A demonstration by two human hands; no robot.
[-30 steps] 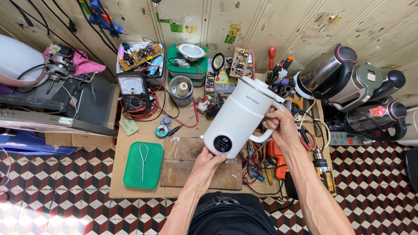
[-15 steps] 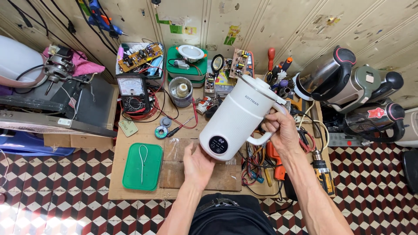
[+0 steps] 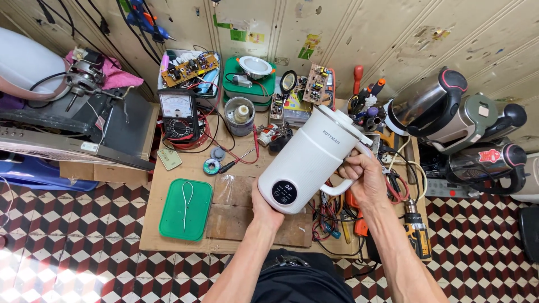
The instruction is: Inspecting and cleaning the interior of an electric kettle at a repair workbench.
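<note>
— What lies at the left end of the worktop (image 3: 168, 238)?

— A green tray (image 3: 186, 209) with a loop of pale wire on it sits at the near left corner. Behind it, toward the far edge, an analog multimeter (image 3: 177, 114) stands with its red leads trailing across the board, and a small reel of solder (image 3: 211, 166) lies between the two.

— And the middle?

— The white electric jug (image 3: 308, 161) is held above the middle of the worktop, tilted, with its lid end toward the far right and its dark round control panel facing the camera. The left hand (image 3: 265, 207) is under its base, palm against the bottom; I cannot tell how its fingers lie, since the jug hides them.

— The right side?

— The right hand (image 3: 366, 178) has its fingers wrapped tight around the jug's handle. Below it, at the right edge, tangled wires lie beside a yellow and black cordless drill (image 3: 416, 237). Past that edge, several steel kettles (image 3: 449, 109) with dark handles lie together on the floor.
</note>
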